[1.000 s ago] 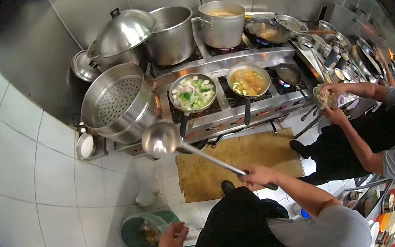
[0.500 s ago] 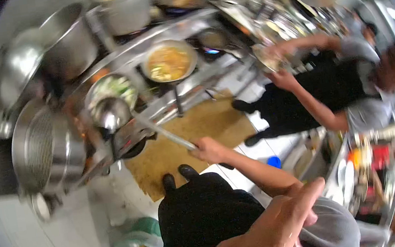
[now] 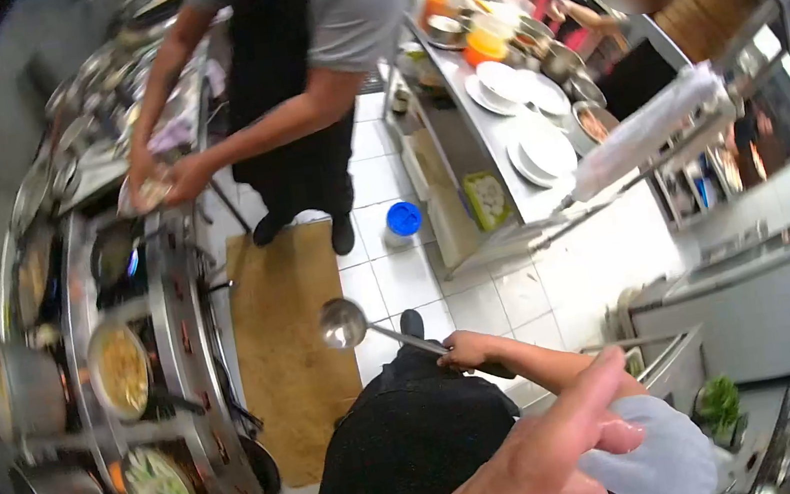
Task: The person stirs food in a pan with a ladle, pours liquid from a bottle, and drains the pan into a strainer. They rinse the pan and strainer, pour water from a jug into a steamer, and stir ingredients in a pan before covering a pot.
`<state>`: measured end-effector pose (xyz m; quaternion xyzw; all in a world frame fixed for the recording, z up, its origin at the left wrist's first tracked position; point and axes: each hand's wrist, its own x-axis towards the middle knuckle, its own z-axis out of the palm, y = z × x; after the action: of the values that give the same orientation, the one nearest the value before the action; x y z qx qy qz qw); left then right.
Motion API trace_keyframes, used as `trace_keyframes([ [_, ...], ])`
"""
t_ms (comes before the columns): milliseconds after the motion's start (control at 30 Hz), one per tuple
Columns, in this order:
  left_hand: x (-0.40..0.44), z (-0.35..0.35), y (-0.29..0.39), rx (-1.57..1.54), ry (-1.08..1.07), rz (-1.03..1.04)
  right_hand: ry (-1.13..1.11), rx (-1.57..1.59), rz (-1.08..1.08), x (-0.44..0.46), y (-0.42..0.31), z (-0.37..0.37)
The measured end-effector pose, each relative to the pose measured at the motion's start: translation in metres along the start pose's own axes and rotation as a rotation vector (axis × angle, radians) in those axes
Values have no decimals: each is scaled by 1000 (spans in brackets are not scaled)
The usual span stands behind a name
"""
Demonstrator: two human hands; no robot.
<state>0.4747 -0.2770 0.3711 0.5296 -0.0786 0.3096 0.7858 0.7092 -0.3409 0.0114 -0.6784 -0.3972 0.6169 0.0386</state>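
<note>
right hand [image 3: 470,350] gripping ladle [image 3: 343,323] by handle | left hand [image 3: 550,453] hovering before grey sleeve [image 3: 661,452], fingers hanging loose, parted

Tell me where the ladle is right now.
In the head view, the ladle is near the middle, gripped by its handle in the right hand, its scoop appearing across the right-side edge of the brown mat.

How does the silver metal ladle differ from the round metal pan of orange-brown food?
The long-handled silver metal ladle is held in the right hand; the round metal pan rests on the stove. The ladle looks empty, while the pan holds orange-brown food. The ladle's bowl looks smaller than the pan. Both have handles.
</note>
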Motion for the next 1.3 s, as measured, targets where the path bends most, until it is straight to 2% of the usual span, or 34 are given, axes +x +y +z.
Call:
trace_keyframes([
  [67, 42, 9, -20, -260, 185, -144, 48, 442, 103, -6, 22, -21],
  [100, 69, -7, -47, -133, -15, -16, 52, 534, 142, -6, 27, -39],
  [133, 78, -3, -51, -137, -85, -3, 91, 603, 99, -8, 35, -40],
  [200, 113, -3, -70, -139, -90, -75, 133, 733, 102, -2, 45, -73],
  [267, 153, -25, -108, 94, -61, -251, 139, 828, 84, -4, 44, -110],
  [333, 194, -67, -167, 446, -126, -431, 260, 608, -120, 23, 76, -137],
  [400, 182, -133, -238, 404, 223, -768, 167, 943, 34, 0, 9, -175],
  [433, 157, -181, -292, 463, 355, -846, 176, 972, 38, 14, 9, -185],
  [467, 143, -214, -327, 375, 575, -1026, 105, 1169, -22, 35, 14, -192],
  [500, 142, -235, -346, 379, 558, -1032, 33, 1356, -89, 52, 12, -201],
  [567, 146, -267, -373, 116, 754, -1324, 71, 1464, -93, 67, -18, -218],
  [600, 153, -282, -384, 120, 743, -1320, 103, 1478, -95, 77, -29, -224],
  [667, 166, -316, -406, -240, 544, -1355, 100, 1478, -120, 96, -51, -234],
  [700, 176, -343, -414, -542, 303, -1309, 88, 1471, -148, 105, -61, -241],
  [733, 187, -358, -428, -526, 277, -1310, 106, 1394, -229, 112, -70, -248],
  [800, 211, -379, -459, -90, 734, -1265, 33, 1355, -305, 88, -96, -280],
  [833, 217, -399, -477, -182, 818, -1231, 55, 1341, -284, 92, -92, -292],
  [900, 243, -427, -481, -265, 771, -1336, 134, 1191, -268, 100, -82, -305],
  [933, 253, -446, -485, -343, 729, -1396, 97, 1133, -333, 105, -71, -308],
  [967, 267, -464, -492, -337, 726, -1379, 118, 1103, -348, 97, -65, -316],
  [1033, 286, -493, -509, -400, 763, -1517, 133, 1053, -364, 78, -55, -331],
  [1067, 297, -503, -518, -297, 777, -1519, 118, 1089, -391, 71, -50, -340],
  [1133, 321, -535, -538, -457, 910, -1563, 103, 1096, -431, 60, -46, -364],
  [1167, 335, -544, -541, -463, 911, -1541, 115, 1122, -457, 55, -47, -375],
  [1300, 382, -559, -531, -138, 903, -1444, 151, 1162, -515, 29, -63, -411],
])
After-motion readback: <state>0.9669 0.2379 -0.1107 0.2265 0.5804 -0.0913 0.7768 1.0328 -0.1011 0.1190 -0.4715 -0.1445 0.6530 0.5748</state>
